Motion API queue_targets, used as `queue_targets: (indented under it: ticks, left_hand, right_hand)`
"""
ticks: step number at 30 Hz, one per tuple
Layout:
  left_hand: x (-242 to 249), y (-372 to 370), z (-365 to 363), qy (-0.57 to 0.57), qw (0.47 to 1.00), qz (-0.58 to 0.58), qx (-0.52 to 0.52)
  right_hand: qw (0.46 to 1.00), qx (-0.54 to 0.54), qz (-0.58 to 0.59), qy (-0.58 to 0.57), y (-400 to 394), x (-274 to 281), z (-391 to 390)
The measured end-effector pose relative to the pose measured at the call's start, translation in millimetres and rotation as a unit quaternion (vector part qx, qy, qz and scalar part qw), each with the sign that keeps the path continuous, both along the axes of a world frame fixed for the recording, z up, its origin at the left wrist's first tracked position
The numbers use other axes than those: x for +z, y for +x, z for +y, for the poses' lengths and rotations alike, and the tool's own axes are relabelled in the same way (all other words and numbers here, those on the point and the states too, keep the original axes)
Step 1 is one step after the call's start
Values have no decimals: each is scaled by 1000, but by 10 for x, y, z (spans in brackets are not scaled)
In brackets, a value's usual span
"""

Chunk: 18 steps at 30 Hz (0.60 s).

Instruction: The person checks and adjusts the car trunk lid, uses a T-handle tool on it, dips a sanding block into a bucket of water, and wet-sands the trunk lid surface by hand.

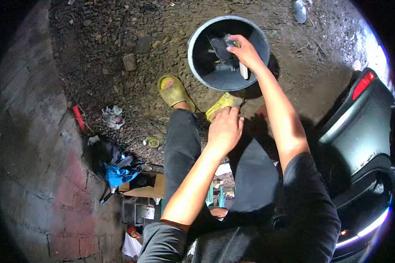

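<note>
A round dark bucket (193, 61) with a pale rim stands on the ground in front of me. My right hand (245, 53) reaches over its inside, fingers curled round a small item I cannot make out. Below that hand, a pale flat strip (243, 71) leans inside the bucket. A dark flat piece (219, 47) and small clear bits lie within it too. My left hand (226, 127) is near my knees, its fingers bent over the near end of a crinkled yellow piece (224, 103), just short of the bucket. The undersides of those fingers are hidden.
A yellow slipper (176, 93) is on my left foot. Crumpled plastic (113, 117) and a tape roll (154, 143) lie on gravel. A wall (39, 131) borders the left, with a blue bag (118, 175) and cardboard (147, 190) nearby. A dark vehicle part with a red reflector (363, 85) stands right.
</note>
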<state>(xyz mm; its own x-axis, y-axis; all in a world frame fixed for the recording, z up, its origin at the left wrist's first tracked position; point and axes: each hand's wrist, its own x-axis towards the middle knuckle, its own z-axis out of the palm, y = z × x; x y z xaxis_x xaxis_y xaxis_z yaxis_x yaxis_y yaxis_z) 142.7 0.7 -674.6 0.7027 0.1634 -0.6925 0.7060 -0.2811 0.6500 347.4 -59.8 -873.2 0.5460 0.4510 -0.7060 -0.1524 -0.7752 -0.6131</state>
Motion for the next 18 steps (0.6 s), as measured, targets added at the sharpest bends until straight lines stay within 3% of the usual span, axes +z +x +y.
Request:
queue_targets:
  ticks: [2, 6, 7, 9, 11, 13, 14, 15, 18]
  left_hand:
    - [0, 33, -36, -1, 1000, 3, -6]
    - [-42, 88, -46, 5, 1000, 8, -21]
    - [14, 107, -65, 1, 999, 18, -34]
    - [-12, 107, -83, 9, 999, 28, -31]
    - [-133, 8, -118, 35, 999, 13, -28]
    - [-113, -65, -63, 29, 1000, -4, 4]
    - [-33, -108, -16, 23, 999, -15, 28]
    - [70, -139, 28, 16, 998, -30, 50]
    - [649, -64, 204, -9, 995, -48, 86]
  right_hand:
    - [995, -82, -21, 44, 44, 381, -12]
    - [969, -193, 108, 113, 47, 529, -241]
    - [981, -76, -55, 170, -29, 486, -341]
    - [988, -6, -115, 100, -94, 647, -313]
    - [981, -1, -166, 105, -159, 776, -275]
    - [982, -144, -16, 122, -143, 1296, -127]
    - [980, -161, -60, 96, -135, 1539, -72]
    - [932, -334, 76, 119, -161, 1809, -17]
    - [892, -395, 132, 178, -212, 2408, -161]
